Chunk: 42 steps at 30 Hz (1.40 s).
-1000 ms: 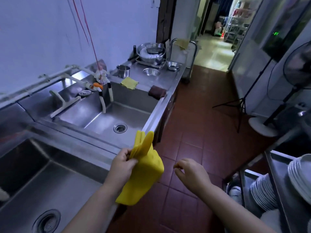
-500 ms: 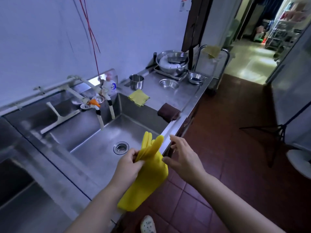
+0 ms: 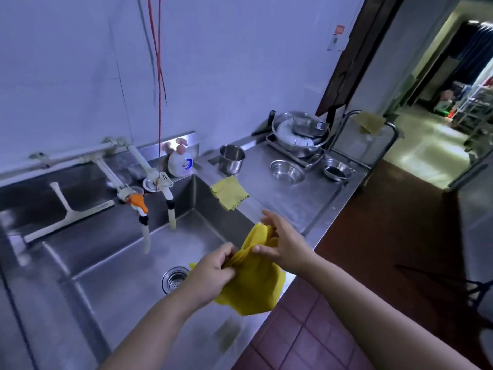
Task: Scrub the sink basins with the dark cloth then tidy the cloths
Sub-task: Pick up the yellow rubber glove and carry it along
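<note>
Both forearms reach out over the near right corner of the sink basin (image 3: 128, 263). The left hand (image 3: 213, 273) pinches a bunched yellow rubber glove (image 3: 253, 287) at its finger end, fingers curled round it. The right hand (image 3: 282, 247) grips the glove's fingertips from the right, thumb and fingers closed on them. The glove hangs over the basin's front rim. The basin holds only a round drain strainer (image 3: 174, 279) under two taps (image 3: 144, 212). On the steel surface (image 3: 301, 198) to the right lies a folded yellow cloth (image 3: 229, 193) at the basin's edge. Farther off stand a steel cup (image 3: 231, 159), two small steel bowls (image 3: 286, 170) and a big bowl stacked with dishes (image 3: 300, 134). A soap bottle (image 3: 181, 161) stands behind the taps. The dark cloth is hidden from here.
</note>
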Tool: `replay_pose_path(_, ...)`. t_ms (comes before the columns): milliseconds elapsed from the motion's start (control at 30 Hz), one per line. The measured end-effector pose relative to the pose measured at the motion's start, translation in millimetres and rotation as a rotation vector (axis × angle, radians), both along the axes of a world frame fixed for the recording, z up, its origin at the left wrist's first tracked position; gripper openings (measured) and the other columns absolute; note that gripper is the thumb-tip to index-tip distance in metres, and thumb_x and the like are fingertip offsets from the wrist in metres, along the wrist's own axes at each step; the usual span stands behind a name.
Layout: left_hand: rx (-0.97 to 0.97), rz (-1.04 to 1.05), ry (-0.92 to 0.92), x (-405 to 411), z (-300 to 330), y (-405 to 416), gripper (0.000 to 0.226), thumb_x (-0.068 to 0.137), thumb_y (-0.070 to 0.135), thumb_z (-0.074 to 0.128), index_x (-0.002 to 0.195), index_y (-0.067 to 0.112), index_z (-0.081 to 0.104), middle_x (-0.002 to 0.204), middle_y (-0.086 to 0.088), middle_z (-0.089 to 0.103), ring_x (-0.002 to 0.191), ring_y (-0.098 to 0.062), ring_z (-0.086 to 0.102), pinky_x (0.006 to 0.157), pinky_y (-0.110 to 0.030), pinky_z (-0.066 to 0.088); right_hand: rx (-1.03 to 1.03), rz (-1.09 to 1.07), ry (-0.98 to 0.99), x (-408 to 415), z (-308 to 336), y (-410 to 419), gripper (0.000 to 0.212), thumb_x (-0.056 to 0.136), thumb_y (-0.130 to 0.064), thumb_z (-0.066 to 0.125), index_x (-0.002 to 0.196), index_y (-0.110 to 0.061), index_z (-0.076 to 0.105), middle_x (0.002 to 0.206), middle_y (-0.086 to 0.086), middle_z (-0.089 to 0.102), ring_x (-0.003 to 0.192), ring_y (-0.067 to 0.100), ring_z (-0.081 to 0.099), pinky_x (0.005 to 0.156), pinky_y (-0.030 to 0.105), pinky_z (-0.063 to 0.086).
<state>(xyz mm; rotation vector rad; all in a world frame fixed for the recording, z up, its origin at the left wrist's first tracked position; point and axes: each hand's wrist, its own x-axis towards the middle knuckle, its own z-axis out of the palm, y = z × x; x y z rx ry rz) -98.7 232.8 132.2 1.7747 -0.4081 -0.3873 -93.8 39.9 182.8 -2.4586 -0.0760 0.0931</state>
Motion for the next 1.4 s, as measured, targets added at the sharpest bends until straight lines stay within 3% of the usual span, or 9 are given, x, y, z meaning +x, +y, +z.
replay_pose_path(133,-0.052,0.053,0.089,29,-1,11,0.015,0.070,0.017,0.051,0.083,0.024,0.055,0.075,0.012,0.057,0.073,-0.002,0.050,0.067,-0.021,0.038,0.133,0.144,0.168,52,2,9,0.073,0.076,-0.039,0.074,0.138,-0.024,0.037,0.121,-0.007,0.043,0.112,0.010,0.046,0.086,0.017,0.040)
replay_pose_path(433,-0.191,0.358,0.219,88,-11,33,0.014,0.082,0.004,0.058,0.090,0.015,0.057,0.080,0.007,0.064,0.083,-0.009,0.059,0.073,-0.023,0.042,0.161,0.430,0.189,165,6,54,0.018,0.083,-0.031,0.070,0.092,-0.018,0.061,0.077,-0.007,0.057,0.066,-0.003,0.054,0.056,0.010,0.042)
replay_pose_path(633,-0.347,0.720,0.328,124,-8,18,0.034,0.066,0.019,0.065,0.100,0.018,0.061,0.087,0.006,0.073,0.089,-0.015,0.065,0.077,-0.027,0.047,0.250,0.679,0.134,241,23,74,0.020,0.084,-0.017,0.070,0.082,0.000,0.061,0.071,0.005,0.057,0.061,0.001,0.049,0.059,0.014,0.042)
replay_pose_path(767,-0.067,0.713,0.366,135,-8,5,0.044,0.074,0.015,0.077,0.113,0.022,0.059,0.105,0.002,0.068,0.094,-0.010,0.063,0.073,-0.014,0.048,0.334,0.721,0.109,288,35,78,0.020,0.084,-0.014,0.071,0.069,-0.018,0.057,0.055,-0.012,0.056,0.050,-0.007,0.052,0.050,0.007,0.039)
replay_pose_path(900,0.104,0.847,0.370,132,-8,4,0.039,0.064,0.034,0.070,0.097,0.013,0.065,0.093,-0.013,0.066,0.085,-0.023,0.062,0.077,-0.035,0.049,0.421,0.695,0.124,321,33,77,0.016,0.085,-0.016,0.070,0.088,-0.001,0.063,0.070,0.004,0.064,0.056,0.000,0.059,0.053,0.014,0.048)
replay_pose_path(967,0.200,0.888,0.361,133,3,18,0.037,0.064,0.036,0.064,0.091,0.012,0.064,0.084,-0.011,0.064,0.077,-0.019,0.060,0.067,-0.027,0.046,0.477,0.660,0.127,331,28,76,0.017,0.085,-0.016,0.069,0.089,-0.001,0.062,0.072,0.005,0.063,0.060,0.005,0.060,0.058,0.021,0.052)
replay_pose_path(1067,0.406,0.959,0.179,143,32,55,0.009,0.081,0.026,0.070,0.081,0.020,0.063,0.076,0.002,0.063,0.069,-0.005,0.056,0.059,-0.017,0.040,0.576,0.534,0.093,341,20,76,0.012,0.086,-0.017,0.068,0.086,-0.006,0.061,0.075,0.008,0.062,0.069,0.015,0.059,0.066,0.033,0.052)
replay_pose_path(1133,0.467,1.019,0.027,158,57,81,0.016,0.086,0.015,0.065,0.077,0.027,0.061,0.076,0.008,0.063,0.070,-0.005,0.056,0.062,-0.021,0.040,0.643,0.425,0.063,346,17,75,0.017,0.088,-0.017,0.065,0.092,-0.002,0.061,0.079,0.010,0.062,0.072,0.016,0.058,0.068,0.034,0.051)
replay_pose_path(1400,1.097,1.011,-0.564,277,104,137,0.023,0.087,0.025,0.051,0.099,0.023,0.070,0.095,-0.005,0.068,0.111,-0.027,0.049,0.097,-0.035,0.022,0.855,0.137,0.040,350,7,81,0.013,0.091,-0.014,0.060,0.080,-0.017,0.055,0.068,-0.001,0.056,0.053,0.001,0.054,0.051,0.023,0.048)
